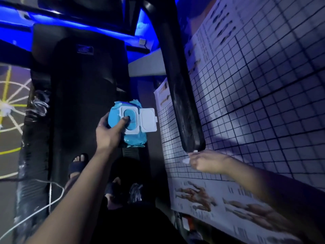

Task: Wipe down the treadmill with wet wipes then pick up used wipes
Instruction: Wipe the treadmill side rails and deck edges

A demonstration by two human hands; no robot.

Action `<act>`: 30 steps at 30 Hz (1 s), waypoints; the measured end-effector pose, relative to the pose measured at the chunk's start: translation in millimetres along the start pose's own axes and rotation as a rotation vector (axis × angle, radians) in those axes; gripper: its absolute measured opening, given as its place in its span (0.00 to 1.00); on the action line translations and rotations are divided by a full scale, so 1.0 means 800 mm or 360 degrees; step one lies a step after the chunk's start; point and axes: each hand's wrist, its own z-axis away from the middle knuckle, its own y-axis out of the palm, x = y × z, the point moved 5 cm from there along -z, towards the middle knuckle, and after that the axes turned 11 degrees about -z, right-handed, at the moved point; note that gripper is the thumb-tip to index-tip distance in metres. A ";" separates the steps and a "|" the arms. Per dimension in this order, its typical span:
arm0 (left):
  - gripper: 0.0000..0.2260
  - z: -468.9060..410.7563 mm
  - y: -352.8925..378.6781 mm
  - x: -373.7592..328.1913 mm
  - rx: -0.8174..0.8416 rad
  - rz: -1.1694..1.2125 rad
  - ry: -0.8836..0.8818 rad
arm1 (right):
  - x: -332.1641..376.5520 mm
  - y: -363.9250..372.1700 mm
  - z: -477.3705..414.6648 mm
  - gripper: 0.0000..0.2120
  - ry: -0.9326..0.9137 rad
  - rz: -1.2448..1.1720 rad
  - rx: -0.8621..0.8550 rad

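Head view, dim and blue-lit: at nine o'clock, yellow floor markings (9,103) ran off the frame edge, and a white cord (52,191) looped at seven o'clock. The black treadmill belt (84,103) filled the left centre; a label on its hood at eleven o'clock was too dark to read. The left hand (109,132) gripped the blue wet wipes pack (135,140) at the centre, fingers hidden beneath it and thumb in the opening beside the flipped-up lid (148,120). The handrail (184,103) slanted down towards four o'clock. At its lower end the right hand (207,162) curled round a white wipe (186,161), mostly hidden. The anatomy poster (202,196) bore print too blurred to read.
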 end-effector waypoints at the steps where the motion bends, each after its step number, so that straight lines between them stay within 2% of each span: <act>1: 0.27 -0.002 0.000 0.000 0.0002 0.0022 -0.0007 | -0.006 -0.020 -0.002 0.20 0.0063 -0.0035 -0.0061; 4: 0.28 -0.012 0.000 0.003 0.0010 0.0060 -0.0043 | -0.057 -0.084 -0.025 0.17 0.0409 -0.0155 -0.0580; 5: 0.28 -0.016 0.001 0.002 0.0010 0.0072 -0.0050 | -0.071 -0.103 -0.032 0.19 0.0481 -0.0069 -0.0710; 6: 0.28 -0.020 0.001 -0.001 0.0014 0.0093 -0.0045 | -0.082 -0.109 -0.039 0.17 0.0544 -0.0035 -0.0689; 7: 0.28 -0.024 0.001 -0.002 0.0015 0.0121 -0.0037 | -0.080 -0.106 -0.046 0.16 0.0475 0.0222 -0.0527; 10: 0.31 -0.038 -0.003 -0.007 0.0057 0.0187 -0.0014 | -0.073 -0.064 -0.046 0.16 0.0379 0.0212 0.0017; 12: 0.34 -0.050 -0.012 -0.005 0.0048 0.0213 -0.0022 | -0.093 -0.053 -0.044 0.18 0.0095 0.0216 -0.0157; 13: 0.35 -0.055 -0.017 -0.003 0.0043 0.0234 -0.0040 | -0.099 -0.063 -0.050 0.16 0.0103 0.0088 -0.0187; 14: 0.35 -0.060 -0.021 -0.001 0.0041 0.0261 -0.0063 | -0.107 -0.091 -0.062 0.15 0.0133 0.0129 -0.0358; 15: 0.36 -0.064 -0.025 0.001 0.0028 0.0295 -0.0089 | -0.118 -0.123 -0.075 0.17 0.0234 0.0083 -0.0541; 18: 0.33 -0.073 -0.040 0.002 -0.0010 0.0307 -0.0114 | -0.174 -0.197 -0.118 0.17 0.0645 0.0157 -0.0775; 21: 0.29 -0.075 -0.053 0.000 -0.0034 0.0261 -0.0124 | -0.202 -0.196 -0.116 0.22 0.0879 0.0023 -0.0681; 23: 0.28 -0.071 -0.059 -0.006 -0.0050 0.0216 -0.0132 | -0.171 -0.163 -0.100 0.14 0.0739 0.0095 -0.0335; 25: 0.27 -0.066 -0.061 -0.012 -0.0055 0.0199 -0.0137 | -0.149 -0.116 -0.079 0.14 0.0672 0.0032 -0.0161; 27: 0.27 -0.062 -0.057 -0.014 -0.0037 0.0172 -0.0143 | -0.128 -0.083 -0.074 0.12 0.0408 0.0060 0.0046; 29: 0.28 -0.059 -0.049 -0.018 -0.0011 0.0144 -0.0123 | -0.129 -0.106 -0.088 0.17 0.0389 -0.0037 -0.0071; 30: 0.28 -0.057 -0.044 -0.020 0.0005 0.0134 -0.0109 | -0.139 -0.129 -0.096 0.18 0.0449 -0.0127 -0.0308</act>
